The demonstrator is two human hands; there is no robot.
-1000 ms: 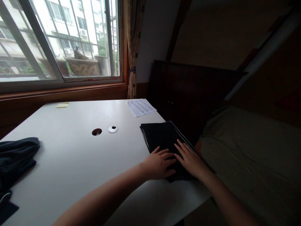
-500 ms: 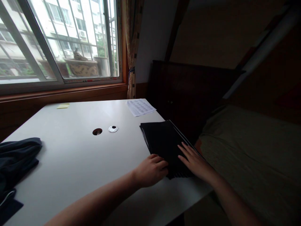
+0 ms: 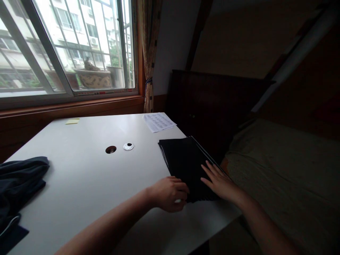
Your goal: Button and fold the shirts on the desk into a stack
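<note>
A folded black garment [image 3: 183, 156] with thin white piping along its sides lies flat near the right edge of the white table. What kind of garment it is, I cannot tell. At its near left corner my left hand [image 3: 171, 194] has curled fingers, with thumb and fingertips closed on the cloth's edge. White tabletop shows through a small gap inside the curl. My right hand [image 3: 219, 181] rests palm down on the garment's right side, fingers stretched and spread.
The white table [image 3: 87, 187] has a round cable hole [image 3: 111, 149] and a loose round cover [image 3: 128, 146]. Printed sheets [image 3: 159, 122] and a yellow note [image 3: 72, 121] lie at the back. Dark blue clothing [image 3: 22, 177] is heaped at left. A bed [image 3: 281, 170] stands at right.
My left hand has slid left and toward me, from lying spread on the garment to curling at its near left corner. My right hand has shifted slightly right, still flat.
</note>
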